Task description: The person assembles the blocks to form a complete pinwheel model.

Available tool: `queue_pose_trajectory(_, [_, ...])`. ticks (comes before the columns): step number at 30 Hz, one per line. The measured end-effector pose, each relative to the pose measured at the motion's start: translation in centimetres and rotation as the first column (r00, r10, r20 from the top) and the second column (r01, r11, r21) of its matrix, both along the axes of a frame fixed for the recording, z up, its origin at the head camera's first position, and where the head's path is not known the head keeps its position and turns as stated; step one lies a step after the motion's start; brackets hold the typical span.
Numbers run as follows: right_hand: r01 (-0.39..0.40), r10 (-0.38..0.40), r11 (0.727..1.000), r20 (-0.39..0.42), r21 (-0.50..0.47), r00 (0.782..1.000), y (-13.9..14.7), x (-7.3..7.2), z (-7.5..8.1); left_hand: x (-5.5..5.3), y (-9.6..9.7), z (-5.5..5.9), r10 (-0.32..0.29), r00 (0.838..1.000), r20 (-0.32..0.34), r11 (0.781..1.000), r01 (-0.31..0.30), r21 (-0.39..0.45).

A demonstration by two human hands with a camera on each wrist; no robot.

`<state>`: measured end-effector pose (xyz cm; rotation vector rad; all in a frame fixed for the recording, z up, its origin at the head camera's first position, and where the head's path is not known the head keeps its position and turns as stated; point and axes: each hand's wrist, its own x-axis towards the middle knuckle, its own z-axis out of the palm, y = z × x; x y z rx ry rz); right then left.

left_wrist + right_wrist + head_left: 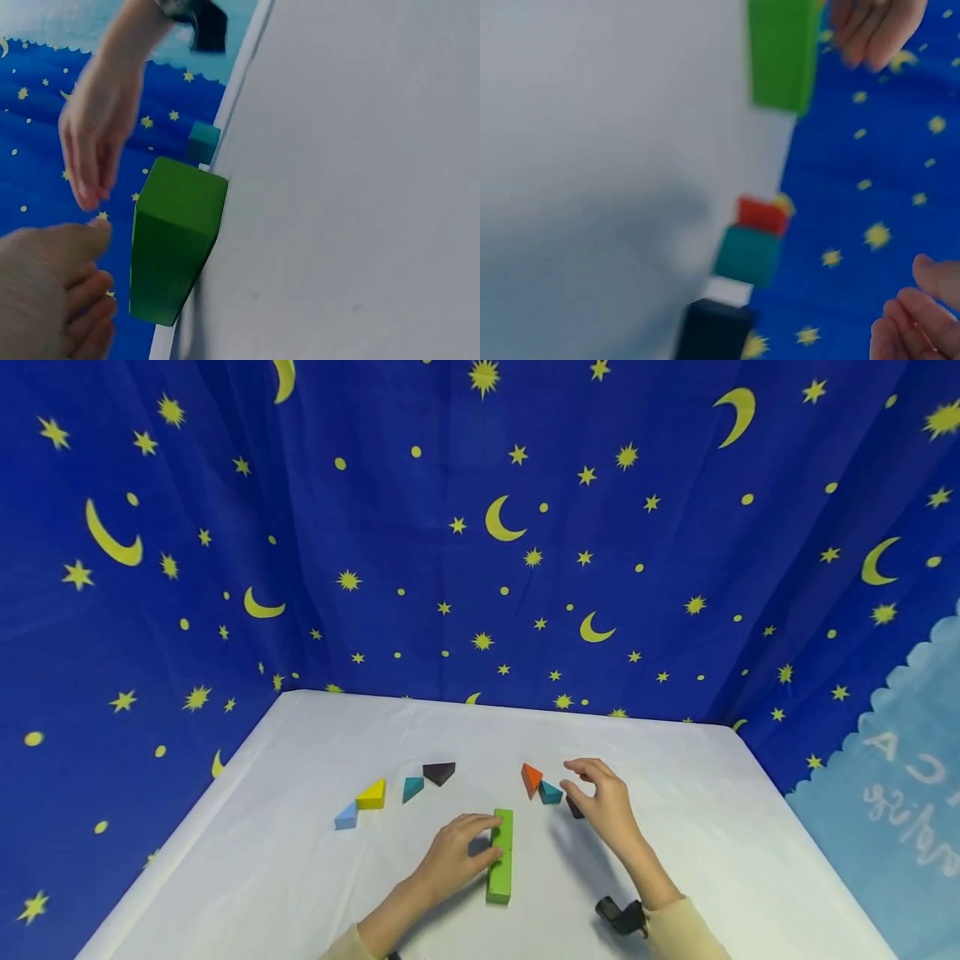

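Observation:
A long green block (pixel 500 856), with a line across its middle, lies lengthwise toward the person in the head view. My left hand (pixel 457 854) hovers at its left side, thumb and fingers parted and overlapping the block's edge. In the left wrist view a gap shows between that hand (pixel 45 292) and the green block (pixel 176 232). To the right, my right hand (pixel 606 802) is held above the table with fingers spread from the thumb, gripping nothing. It partly hides a black block (pixel 575 807). A teal block (pixel 551 792) and an orange-red block (pixel 532 779) are left of it.
Left of the green block, on the white table (pixel 300 893), lie a black block (pixel 439 772), a teal triangle (pixel 413 788), a yellow block (pixel 372 794) and a light blue block (pixel 347 816). A blue curtain (pixel 420 543) with stars and moons stands behind.

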<state>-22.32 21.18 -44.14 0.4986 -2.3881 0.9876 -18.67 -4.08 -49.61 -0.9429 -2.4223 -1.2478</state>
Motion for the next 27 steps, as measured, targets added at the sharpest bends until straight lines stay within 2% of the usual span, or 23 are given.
queue_pose_trajectory(4, [-0.008, 0.006, 1.000, 0.090, 0.017, 0.996, 0.6, -2.2, -1.2, 0.0, 0.2, -0.5, 0.011, 1.000, 0.015, 1.000, -0.011, -0.018])
queue_pose_trajectory(9, [-0.027, 0.014, 0.998, 0.197, 0.062, 0.980, 0.5, -3.2, -2.4, 0.0, 0.2, -0.7, 0.007, 1.000, 0.023, 1.000, -0.007, -0.020])
queue_pose_trajectory(21, [-0.023, -0.011, 0.983, 0.187, 0.179, 0.982, 0.0, -3.8, -3.4, 0.1, 0.2, -0.7, 0.009, 0.997, 0.071, 0.999, -0.007, -0.031])
queue_pose_trajectory(27, [-0.006, -0.029, 0.983, 0.193, 0.183, 0.981, -0.2, -3.9, -3.8, 0.2, 0.2, -0.7, 0.012, 1.000, 0.021, 1.000, -0.012, -0.029])
